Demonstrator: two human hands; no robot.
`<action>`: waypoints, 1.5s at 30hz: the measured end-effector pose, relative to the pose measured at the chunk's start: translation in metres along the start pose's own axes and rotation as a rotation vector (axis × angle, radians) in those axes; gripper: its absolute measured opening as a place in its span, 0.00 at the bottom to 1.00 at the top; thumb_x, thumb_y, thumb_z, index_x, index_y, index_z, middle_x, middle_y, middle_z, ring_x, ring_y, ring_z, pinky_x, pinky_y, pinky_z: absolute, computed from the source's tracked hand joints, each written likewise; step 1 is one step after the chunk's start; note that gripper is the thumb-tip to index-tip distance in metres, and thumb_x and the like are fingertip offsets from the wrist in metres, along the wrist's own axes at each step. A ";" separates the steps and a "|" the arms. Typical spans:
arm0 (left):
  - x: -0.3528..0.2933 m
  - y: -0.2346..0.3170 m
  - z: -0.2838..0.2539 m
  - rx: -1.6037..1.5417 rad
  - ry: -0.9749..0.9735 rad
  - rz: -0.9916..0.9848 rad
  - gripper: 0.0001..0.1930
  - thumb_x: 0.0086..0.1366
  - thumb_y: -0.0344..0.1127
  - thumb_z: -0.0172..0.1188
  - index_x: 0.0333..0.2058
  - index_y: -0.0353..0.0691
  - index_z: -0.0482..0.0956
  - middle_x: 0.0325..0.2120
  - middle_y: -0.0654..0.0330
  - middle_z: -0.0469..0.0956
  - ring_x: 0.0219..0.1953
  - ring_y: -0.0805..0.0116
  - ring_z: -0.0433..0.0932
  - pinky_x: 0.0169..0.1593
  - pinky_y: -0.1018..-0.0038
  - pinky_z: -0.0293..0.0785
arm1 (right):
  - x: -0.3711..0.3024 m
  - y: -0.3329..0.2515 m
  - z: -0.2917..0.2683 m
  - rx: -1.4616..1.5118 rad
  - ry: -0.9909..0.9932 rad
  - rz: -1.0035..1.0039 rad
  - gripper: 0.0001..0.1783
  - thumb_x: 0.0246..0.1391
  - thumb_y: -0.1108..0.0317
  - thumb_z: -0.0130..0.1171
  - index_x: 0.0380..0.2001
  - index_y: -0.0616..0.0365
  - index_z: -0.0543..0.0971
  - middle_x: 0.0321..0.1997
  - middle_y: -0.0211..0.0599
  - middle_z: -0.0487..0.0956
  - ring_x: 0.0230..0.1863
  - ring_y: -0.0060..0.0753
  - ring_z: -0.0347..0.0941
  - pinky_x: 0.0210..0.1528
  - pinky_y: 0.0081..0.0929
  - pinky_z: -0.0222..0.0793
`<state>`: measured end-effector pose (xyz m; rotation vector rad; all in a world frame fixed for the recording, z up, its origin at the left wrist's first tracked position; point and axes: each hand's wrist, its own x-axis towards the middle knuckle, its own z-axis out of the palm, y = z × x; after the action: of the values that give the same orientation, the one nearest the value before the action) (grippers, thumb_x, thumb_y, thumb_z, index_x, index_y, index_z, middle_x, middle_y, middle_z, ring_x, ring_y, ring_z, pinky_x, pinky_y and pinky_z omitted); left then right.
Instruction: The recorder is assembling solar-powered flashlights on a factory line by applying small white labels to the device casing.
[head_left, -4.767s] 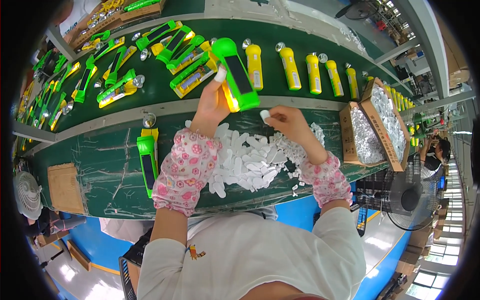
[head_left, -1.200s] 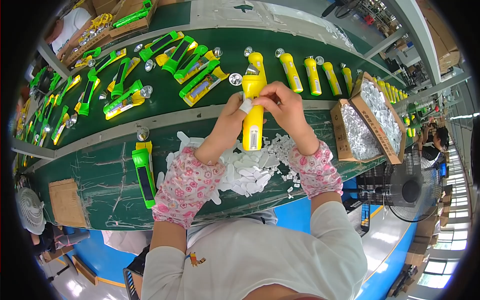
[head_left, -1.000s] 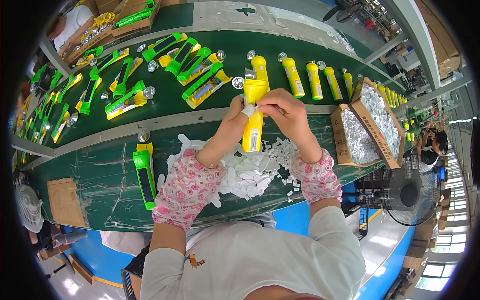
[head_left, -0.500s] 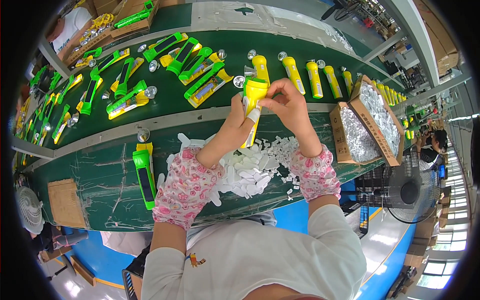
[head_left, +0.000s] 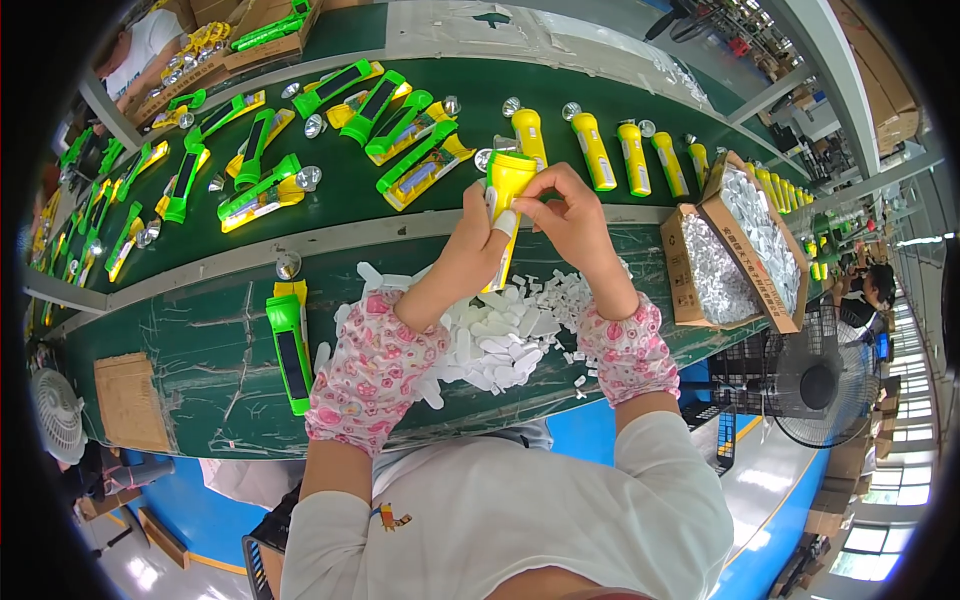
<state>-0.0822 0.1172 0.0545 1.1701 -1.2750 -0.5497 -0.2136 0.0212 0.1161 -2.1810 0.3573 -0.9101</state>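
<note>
Over the bench my left hand (head_left: 470, 243) is wrapped round a yellow flashlight (head_left: 515, 178) with a green rim, head end up and tilted. A white covering sits on the thumb of that hand. My right hand (head_left: 572, 215) has thumb and forefinger pinched together against the flashlight's right side; whether a small piece lies between them is hidden. Below my hands spreads a pile of white plastic strips (head_left: 490, 350), with smaller white pieces (head_left: 560, 300) at its right. Left of my left sleeve lies a green and yellow flashlight (head_left: 290, 350) with a dark panel, its reflector (head_left: 288, 265) beyond it.
Beyond a metal rail (head_left: 230, 257), a green belt (head_left: 330, 230) carries open flashlights (head_left: 425, 170) at left and yellow ones (head_left: 592, 150) at right. Cartons of white pieces (head_left: 715, 270) stand right, near a black fan (head_left: 815, 385). A cardboard piece (head_left: 130, 400) lies left. Another person (head_left: 145, 50) sits far left.
The flashlights on the belt have shifted slightly to the right. My right fingers have moved a little left along the held flashlight; my left hand keeps its grip.
</note>
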 end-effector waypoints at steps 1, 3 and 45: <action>0.000 -0.002 -0.001 0.007 0.007 -0.003 0.24 0.67 0.32 0.47 0.55 0.32 0.49 0.43 0.44 0.69 0.41 0.57 0.75 0.45 0.65 0.71 | 0.000 0.003 0.006 0.054 0.042 0.080 0.14 0.50 0.79 0.63 0.37 0.60 0.70 0.35 0.30 0.70 0.36 0.19 0.72 0.27 0.14 0.73; 0.002 -0.008 -0.002 0.028 0.007 -0.065 0.23 0.66 0.32 0.47 0.55 0.32 0.49 0.43 0.45 0.69 0.41 0.56 0.76 0.43 0.64 0.71 | 0.001 0.012 0.012 0.163 0.047 0.181 0.24 0.49 0.79 0.64 0.43 0.55 0.61 0.35 0.32 0.70 0.37 0.18 0.70 0.25 0.13 0.72; -0.177 0.078 -0.223 1.362 0.422 -0.429 0.32 0.48 0.26 0.61 0.54 0.34 0.63 0.43 0.45 0.73 0.43 0.43 0.74 0.43 0.56 0.73 | 0.181 0.135 0.093 -1.149 -0.307 -0.566 0.36 0.44 0.73 0.62 0.60 0.47 0.65 0.59 0.34 0.69 0.67 0.40 0.57 0.63 0.61 0.52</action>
<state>0.0546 0.3780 0.0751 2.5444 -0.9444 0.4063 -0.0165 -0.1132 0.0642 -3.5536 0.0873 -0.6762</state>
